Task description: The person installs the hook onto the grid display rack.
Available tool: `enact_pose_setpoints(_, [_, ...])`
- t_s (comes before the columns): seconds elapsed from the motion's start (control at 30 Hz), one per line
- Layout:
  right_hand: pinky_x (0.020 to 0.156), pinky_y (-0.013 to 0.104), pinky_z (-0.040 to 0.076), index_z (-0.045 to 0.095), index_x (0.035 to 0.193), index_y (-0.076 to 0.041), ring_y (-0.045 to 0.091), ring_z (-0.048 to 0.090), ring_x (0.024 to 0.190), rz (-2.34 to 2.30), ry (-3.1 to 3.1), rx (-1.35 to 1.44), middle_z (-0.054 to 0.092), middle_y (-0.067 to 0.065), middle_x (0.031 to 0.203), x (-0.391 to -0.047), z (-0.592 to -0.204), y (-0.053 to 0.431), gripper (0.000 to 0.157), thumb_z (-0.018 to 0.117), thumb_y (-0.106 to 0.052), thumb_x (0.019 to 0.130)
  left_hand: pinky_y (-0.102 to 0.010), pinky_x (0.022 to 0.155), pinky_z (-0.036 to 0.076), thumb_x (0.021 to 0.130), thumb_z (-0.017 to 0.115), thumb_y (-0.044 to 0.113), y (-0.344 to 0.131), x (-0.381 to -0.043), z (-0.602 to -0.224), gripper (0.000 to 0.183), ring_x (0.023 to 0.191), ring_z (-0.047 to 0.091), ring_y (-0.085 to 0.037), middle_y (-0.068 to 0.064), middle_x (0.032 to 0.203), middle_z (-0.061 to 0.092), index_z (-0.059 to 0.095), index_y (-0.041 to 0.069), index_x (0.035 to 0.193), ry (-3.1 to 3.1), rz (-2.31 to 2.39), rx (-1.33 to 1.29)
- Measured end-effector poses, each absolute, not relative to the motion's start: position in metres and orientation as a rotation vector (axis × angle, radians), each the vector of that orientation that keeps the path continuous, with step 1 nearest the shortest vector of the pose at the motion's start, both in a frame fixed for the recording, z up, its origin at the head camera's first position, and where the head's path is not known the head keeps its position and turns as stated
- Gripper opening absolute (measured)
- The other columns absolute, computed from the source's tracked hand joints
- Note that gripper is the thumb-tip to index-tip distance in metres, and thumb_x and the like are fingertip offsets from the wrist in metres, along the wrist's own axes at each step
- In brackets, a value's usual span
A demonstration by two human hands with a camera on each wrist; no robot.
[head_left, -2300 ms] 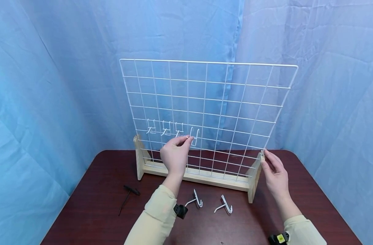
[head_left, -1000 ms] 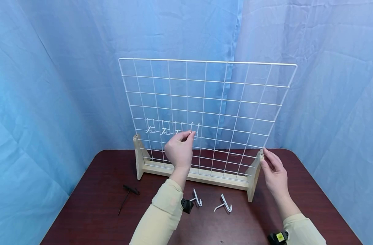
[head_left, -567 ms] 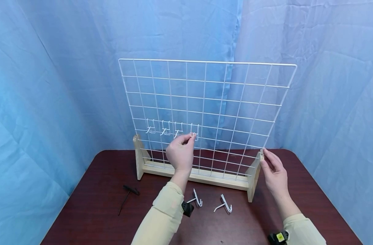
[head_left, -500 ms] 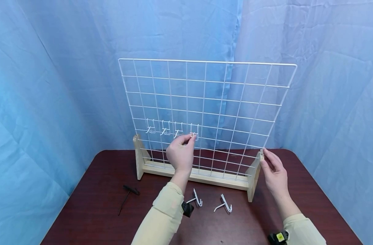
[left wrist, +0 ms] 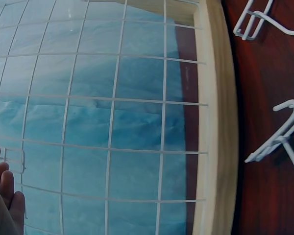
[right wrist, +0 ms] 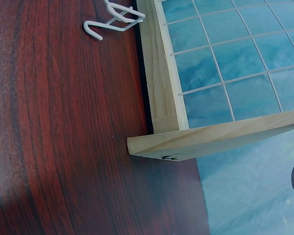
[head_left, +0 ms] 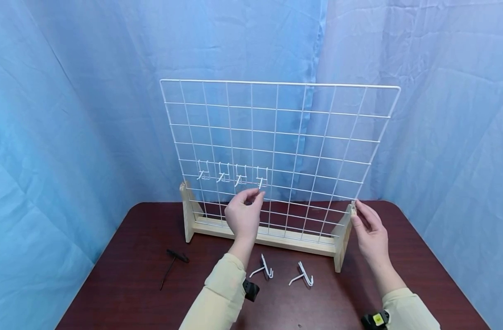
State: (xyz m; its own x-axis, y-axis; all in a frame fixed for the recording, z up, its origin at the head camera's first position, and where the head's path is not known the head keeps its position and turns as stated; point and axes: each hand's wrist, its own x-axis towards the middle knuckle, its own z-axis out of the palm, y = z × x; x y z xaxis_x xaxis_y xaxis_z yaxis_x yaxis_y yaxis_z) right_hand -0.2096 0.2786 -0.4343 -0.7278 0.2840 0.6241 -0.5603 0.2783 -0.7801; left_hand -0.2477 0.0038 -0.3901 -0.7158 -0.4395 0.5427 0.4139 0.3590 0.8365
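A white wire grid panel (head_left: 276, 133) stands upright in a wooden stand (head_left: 272, 238). Four-sided mesh bears a row of several white hooks; the rightmost wire hook (head_left: 261, 179) hangs on it with its prong pointing forward. Just below that prong's tip is my left hand (head_left: 244, 211), thumb and forefinger close together and the prong visible along its length. In the left wrist view, the left fingers (left wrist: 7, 188) show at the edge beside the hook. My right hand (head_left: 372, 231) pinches the top of the stand's right upright (head_left: 344, 240), where the panel's side wire enters.
Two loose white hooks, a left one (head_left: 264, 267) and a right one (head_left: 302, 275), lie on the dark red table (head_left: 325, 302) in front of the stand. A black T-shaped tool (head_left: 174, 263) lies at left. Blue curtains (head_left: 111, 91) surround the table.
My left hand brought the hook up onto the grid wire, then its fingers slid down off the prong. The hook now hangs by itself. My right hand has stayed at the upright.
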Motion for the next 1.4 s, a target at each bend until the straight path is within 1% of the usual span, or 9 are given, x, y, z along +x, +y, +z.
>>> enact_pose_setpoints(0.13, [0.091,0.012,0.045,0.054,0.128,0.017,-0.002,0.056,0.112,1.526,-1.857,0.249,0.057,-0.014,0.124,-0.209,-0.434,0.279,0.037,0.055,0.018,0.091,-0.027,0.062,0.052,0.079,0.083,0.017,0.002,-0.246,-0.404,0.01,0.069,0.067,-0.011,0.004,0.079,0.074,0.081,0.011,0.087,-1.892,-1.475,0.024])
enact_pose_setpoints(0.27, [0.091,0.012,0.045,0.054,0.128,0.017,-0.001,0.056,0.112,1.527,-1.851,0.253,0.057,-0.013,0.125,-0.209,-0.434,0.279,0.038,0.055,0.019,0.091,-0.024,0.061,0.051,0.08,0.082,0.014,0.003,-0.243,-0.417,0.01,0.069,0.065,-0.012,0.002,0.079,0.074,0.08,0.01,0.088,-1.9,-1.531,0.008])
enact_pose_setpoints(0.47, [0.092,0.012,0.045,0.054,0.129,0.017,-0.001,0.055,0.113,1.529,-1.848,0.244,0.058,-0.011,0.125,-0.21,-0.436,0.28,0.038,0.055,0.019,0.091,-0.023,0.063,0.052,0.082,0.081,0.011,0.003,-0.236,-0.434,0.012,0.075,0.066,-0.013,0.0,0.084,0.074,0.078,0.008,0.093,-1.925,-1.633,-0.032])
enact_pose_setpoints(0.53, [0.091,0.012,0.045,0.054,0.129,0.017,-0.001,0.055,0.113,1.53,-1.852,0.237,0.058,-0.012,0.125,-0.21,-0.437,0.281,0.038,0.056,0.018,0.091,-0.025,0.066,0.053,0.082,0.08,0.008,0.002,-0.234,-0.44,0.013,0.077,0.067,-0.014,-0.001,0.086,0.075,0.077,0.006,0.095,-1.934,-1.647,-0.038])
enact_pose_setpoints(0.8, [0.091,0.01,0.044,0.053,0.128,0.018,-0.002,0.055,0.113,1.531,-1.856,0.243,0.057,-0.013,0.125,-0.21,-0.436,0.28,0.037,0.055,0.018,0.091,-0.042,0.078,0.055,0.082,0.078,0.004,-0.004,-0.229,-0.465,0.018,0.081,0.069,-0.021,-0.006,0.09,0.075,0.075,0.004,0.1,-1.985,-1.677,-0.049])
enact_pose_setpoints(0.97, [0.092,0.012,0.045,0.053,0.129,0.017,-0.002,0.055,0.113,1.532,-1.856,0.249,0.057,-0.013,0.125,-0.21,-0.435,0.28,0.038,0.055,0.019,0.091,-0.043,0.078,0.055,0.082,0.079,0.005,-0.009,-0.227,-0.481,0.021,0.086,0.069,-0.022,-0.005,0.092,0.075,0.074,0.005,0.103,-2.051,-1.68,-0.048])
enact_pose_setpoints(1.17, [0.091,0.011,0.045,0.053,0.128,0.018,-0.001,0.056,0.112,1.548,-1.844,0.244,0.058,-0.013,0.124,-0.21,-0.435,0.28,0.038,0.055,0.019,0.091,-0.039,0.079,0.056,0.082,0.078,0.003,-0.016,-0.221,-0.496,0.025,0.088,0.07,-0.023,-0.005,0.093,0.075,0.074,0.003,0.106,-2.135,-1.661,-0.073])
enact_pose_setpoints(1.27, [0.09,0.011,0.045,0.053,0.128,0.018,-0.001,0.056,0.112,1.551,-1.84,0.246,0.058,-0.012,0.124,-0.21,-0.435,0.279,0.038,0.055,0.019,0.091,-0.04,0.08,0.055,0.081,0.079,0.004,-0.02,-0.218,-0.502,0.026,0.088,0.071,-0.023,-0.005,0.093,0.075,0.074,0.003,0.107,-2.169,-1.64,-0.096])
enact_pose_setpoints(1.4, [0.09,0.01,0.045,0.054,0.128,0.017,-0.001,0.056,0.112,1.545,-1.842,0.243,0.058,-0.011,0.124,-0.21,-0.435,0.278,0.038,0.055,0.019,0.091,-0.039,0.081,0.055,0.081,0.08,0.005,-0.025,-0.215,-0.508,0.026,0.088,0.07,-0.022,-0.005,0.091,0.075,0.075,0.005,0.106,-2.207,-1.6,-0.103])
